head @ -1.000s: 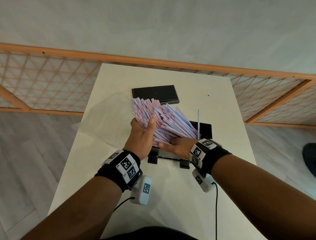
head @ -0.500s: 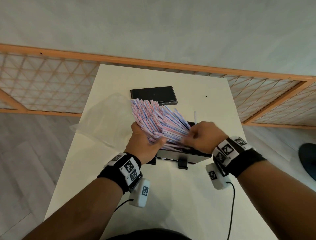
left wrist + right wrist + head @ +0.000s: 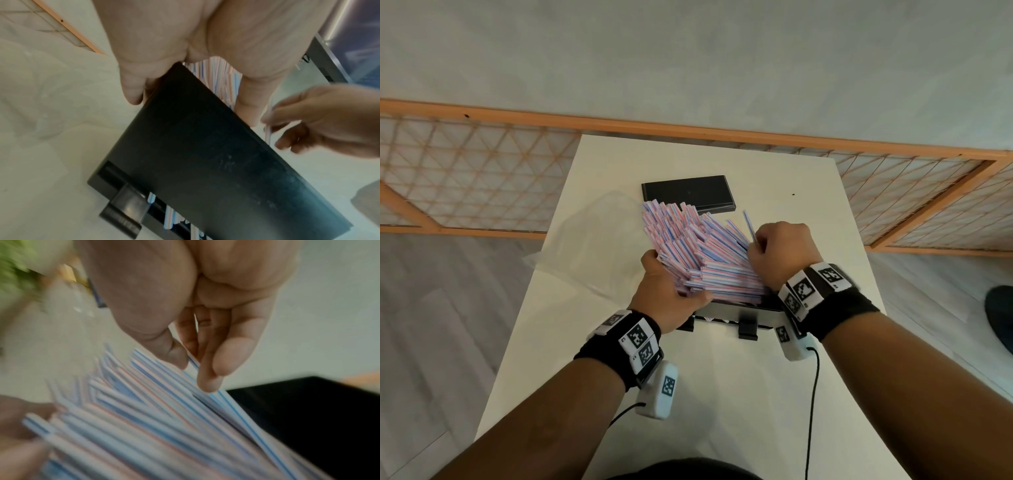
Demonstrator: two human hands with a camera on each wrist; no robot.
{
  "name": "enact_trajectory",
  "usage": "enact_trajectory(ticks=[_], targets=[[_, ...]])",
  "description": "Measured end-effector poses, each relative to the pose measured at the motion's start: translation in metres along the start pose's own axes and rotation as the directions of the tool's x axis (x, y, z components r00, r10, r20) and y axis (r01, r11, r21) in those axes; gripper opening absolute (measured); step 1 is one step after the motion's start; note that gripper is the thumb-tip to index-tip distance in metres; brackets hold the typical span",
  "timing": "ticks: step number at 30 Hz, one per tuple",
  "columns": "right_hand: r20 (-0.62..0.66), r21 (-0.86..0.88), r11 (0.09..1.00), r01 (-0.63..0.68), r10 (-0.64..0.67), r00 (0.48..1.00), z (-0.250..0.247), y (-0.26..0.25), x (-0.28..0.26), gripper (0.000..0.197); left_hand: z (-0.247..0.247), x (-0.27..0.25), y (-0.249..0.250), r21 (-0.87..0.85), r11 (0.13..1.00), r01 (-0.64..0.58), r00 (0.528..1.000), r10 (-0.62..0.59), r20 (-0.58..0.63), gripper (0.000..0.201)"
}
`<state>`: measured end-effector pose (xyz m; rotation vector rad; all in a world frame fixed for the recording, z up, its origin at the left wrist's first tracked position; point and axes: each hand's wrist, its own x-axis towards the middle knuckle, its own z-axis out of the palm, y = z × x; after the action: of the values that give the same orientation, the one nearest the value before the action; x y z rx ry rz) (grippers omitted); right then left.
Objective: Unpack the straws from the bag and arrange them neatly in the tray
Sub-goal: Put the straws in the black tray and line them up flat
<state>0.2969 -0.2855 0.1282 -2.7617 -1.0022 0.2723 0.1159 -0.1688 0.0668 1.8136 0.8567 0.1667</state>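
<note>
A thick fanned bundle of pink-and-blue striped straws (image 3: 698,253) lies slanted over the black tray (image 3: 726,310). My left hand (image 3: 671,289) grips the bundle at its lower left end, thumb across the near ends. My right hand (image 3: 760,243) is at the bundle's right edge and pinches a single straw (image 3: 748,222) that sticks up away from the rest. In the right wrist view, thumb and fingertips (image 3: 207,382) hold that straw (image 3: 193,361) above the bundle (image 3: 144,418) and the tray (image 3: 308,410). The left wrist view shows the tray's dark side (image 3: 205,154) with straws (image 3: 218,76) above it.
A flat black lid or box (image 3: 688,193) lies behind the bundle. The clear plastic bag (image 3: 592,246) lies crumpled on the white table (image 3: 722,394) to the left. An orange lattice railing (image 3: 465,171) runs behind the table. A cable (image 3: 813,394) hangs from my right wrist.
My right hand left the bundle's underside, came up over its right edge and pinched one straw. The left hand kept its grip and shifted slightly nearer.
</note>
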Motion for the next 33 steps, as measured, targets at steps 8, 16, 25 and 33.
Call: enact_trajectory(ticks=[8,16,25,33], targets=[[-0.022,0.137,0.986,0.099,-0.097,0.995,0.016,0.006,-0.009,0.017,-0.003,-0.007,0.009,0.072,0.997,0.025,0.998,-0.022,-0.052,0.097],[0.287,-0.067,0.993,-0.099,0.114,0.951,0.036,0.015,-0.011,0.063,-0.005,-0.009,0.020,0.130,0.987,0.092,0.993,-0.081,-0.088,0.080],[0.242,0.007,1.000,-0.015,0.013,0.970,0.046,0.012,-0.007,0.071,-0.004,-0.011,0.018,0.134,0.986,0.103,0.991,-0.090,-0.099,0.078],[0.250,0.059,0.995,-0.076,0.059,0.967,0.050,0.006,-0.006,0.063,-0.004,-0.011,0.017,0.148,0.983,0.105,0.990,-0.090,-0.107,0.077]])
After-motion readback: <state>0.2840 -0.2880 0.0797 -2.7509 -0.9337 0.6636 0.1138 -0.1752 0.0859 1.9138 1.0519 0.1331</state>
